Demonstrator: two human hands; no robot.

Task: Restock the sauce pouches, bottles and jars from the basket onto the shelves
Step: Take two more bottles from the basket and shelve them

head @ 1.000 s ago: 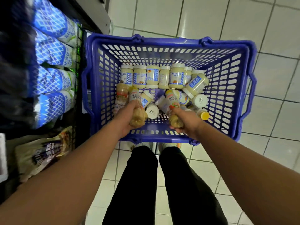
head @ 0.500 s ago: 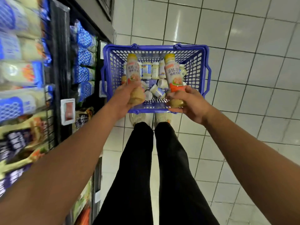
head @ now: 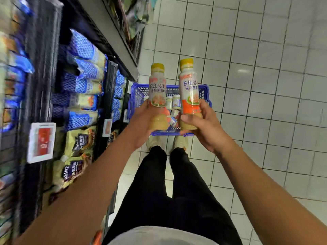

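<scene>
My left hand [head: 141, 126] grips the lower part of a sauce bottle [head: 157, 85] with a yellow cap and a white-and-orange label. A second bottle of the same kind [head: 189, 91] stands upright in my right hand [head: 203, 128], held around its base. Both bottles are raised well above the blue plastic basket [head: 136, 98], which sits on the floor beyond my feet. Several small pale jars [head: 174, 101] remain inside the basket, partly hidden behind the bottles and hands.
Dark store shelves [head: 44, 71] run along the left, stocked with blue-and-white pouches [head: 85, 80] above and yellow-and-dark pouches [head: 77, 144] below. A red price tag [head: 41, 142] hangs on a shelf edge. White floor tiles [head: 265, 85] spread to the right.
Both hands have lifted the two bottles out of the basket and raised them upright. The view has risen and pulled back, so the basket looks smaller and more shelves show.
</scene>
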